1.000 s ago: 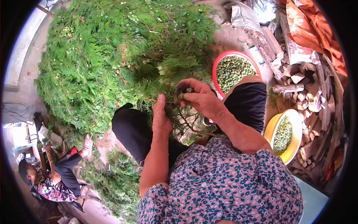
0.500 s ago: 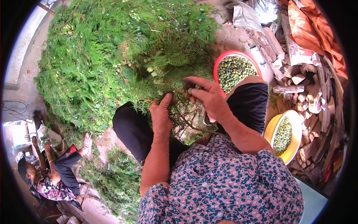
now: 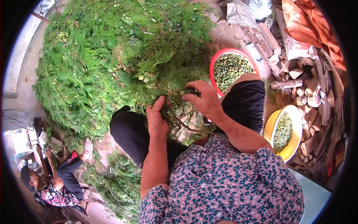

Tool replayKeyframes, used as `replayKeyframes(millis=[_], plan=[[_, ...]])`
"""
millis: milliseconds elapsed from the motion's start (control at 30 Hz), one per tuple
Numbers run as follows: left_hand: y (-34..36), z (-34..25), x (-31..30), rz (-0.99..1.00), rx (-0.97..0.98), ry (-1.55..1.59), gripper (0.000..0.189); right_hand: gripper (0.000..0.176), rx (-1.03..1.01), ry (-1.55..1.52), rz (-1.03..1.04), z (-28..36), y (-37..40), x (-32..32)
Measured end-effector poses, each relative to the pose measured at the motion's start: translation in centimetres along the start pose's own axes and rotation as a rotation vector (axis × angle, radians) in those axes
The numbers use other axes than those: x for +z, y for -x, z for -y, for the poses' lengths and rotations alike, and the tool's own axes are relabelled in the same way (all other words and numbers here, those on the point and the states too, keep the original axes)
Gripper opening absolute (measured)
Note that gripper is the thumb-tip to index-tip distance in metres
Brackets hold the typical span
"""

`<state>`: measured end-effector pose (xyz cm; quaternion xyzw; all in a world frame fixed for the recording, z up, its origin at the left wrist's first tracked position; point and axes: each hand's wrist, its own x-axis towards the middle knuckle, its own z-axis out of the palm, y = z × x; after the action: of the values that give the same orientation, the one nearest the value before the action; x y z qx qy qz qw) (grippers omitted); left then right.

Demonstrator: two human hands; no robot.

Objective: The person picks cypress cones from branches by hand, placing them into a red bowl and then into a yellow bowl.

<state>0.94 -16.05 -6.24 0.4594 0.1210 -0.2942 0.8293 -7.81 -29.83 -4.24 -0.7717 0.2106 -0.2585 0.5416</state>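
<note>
Between my knees, my left hand (image 3: 158, 115) pinches a leafy green branch (image 3: 181, 118), whose bare brown stem runs down toward my lap. Thumb and fingers of my right hand (image 3: 205, 99) are closed at the upper right of the same branch, around something small and greenish that I cannot make out. Beyond both hands spreads a big heap of green sprigs (image 3: 89, 67) with pale round cones among them. A red-rimmed basin (image 3: 213, 71) full of small green cones stands just past my right knee.
A yellow basin (image 3: 298, 138) with more green cones is at the right, beside stacked split firewood (image 3: 311, 97). Orange cloth (image 3: 313, 26) and a grey sack (image 3: 240, 15) lie at the upper right. Another person (image 3: 56, 179) sits at the lower left, near more cut greenery (image 3: 115, 179).
My right hand has moved slightly left and its fingers have come down to the branch. The whole view has shifted a little. My left hand still grips the branch.
</note>
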Motion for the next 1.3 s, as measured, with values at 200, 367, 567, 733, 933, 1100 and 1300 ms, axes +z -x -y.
replayKeyframes(millis=[200, 367, 567, 733, 933, 1100, 1300], plan=[[0.5, -0.2, 0.6, 0.042, 0.022, -0.006, 0.017, 0.029, -0.126, 0.203, 0.108, -1.0, -0.3, 0.5], [1.0, -0.3, 1.0, 0.016, 0.0, -0.152, 0.019, 0.021, -0.125, 0.103, 0.018, -1.3, -0.2, 0.1], [0.2, -0.2, -0.2, -0.037, 0.086, -0.164, 0.014, 0.013, 0.423, -0.354, -0.008, -1.3, -1.0, -1.7], [0.1, -0.5, 0.3, -0.058, 0.091, -0.082, 0.013, 0.014, 0.569, -0.923, 0.176, 1.9, -1.8, -1.8], [0.0, -0.2, -0.3, -0.004, 0.053, -0.021, 0.014, 0.02, 0.604, -0.773, 0.418, 0.1, -0.2, 0.0], [0.9, -0.5, 1.0, 0.004, 0.03, -0.039, 0.018, 0.027, 0.451, -0.478, 0.236, 0.0, 0.8, 2.1], [0.6, -0.3, 0.3, 0.038, 0.042, -0.1, 0.018, 0.026, 0.333, -0.2, 0.391, 0.1, 0.0, 1.5]])
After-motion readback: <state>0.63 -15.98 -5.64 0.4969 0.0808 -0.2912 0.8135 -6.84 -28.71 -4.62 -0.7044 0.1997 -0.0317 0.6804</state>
